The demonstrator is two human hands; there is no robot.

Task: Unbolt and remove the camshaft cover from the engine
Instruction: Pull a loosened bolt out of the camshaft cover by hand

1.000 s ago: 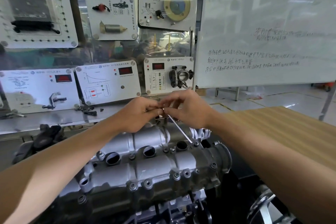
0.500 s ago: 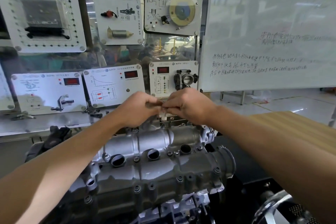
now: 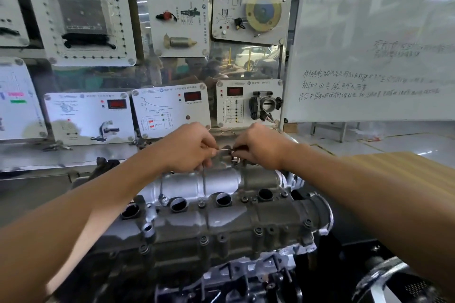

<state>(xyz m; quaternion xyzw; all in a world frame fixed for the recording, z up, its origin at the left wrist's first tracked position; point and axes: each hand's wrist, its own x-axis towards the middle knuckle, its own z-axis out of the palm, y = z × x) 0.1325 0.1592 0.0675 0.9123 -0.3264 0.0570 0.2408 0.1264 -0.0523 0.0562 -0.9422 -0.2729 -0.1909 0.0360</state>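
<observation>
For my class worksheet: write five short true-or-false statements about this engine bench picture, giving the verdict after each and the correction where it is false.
1. The left hand and right hand hold a thin metal tool above the camshaft cover. True.
2. The camshaft cover has been lifted away. False: it sits on the engine, with bolts along its near edge.
3. The whiteboard carries handwriting. True.
4. The whiteboard stands at the left of the view. False: it is at the right.
5. A wooden tabletop lies to the right of the engine. True.
</observation>
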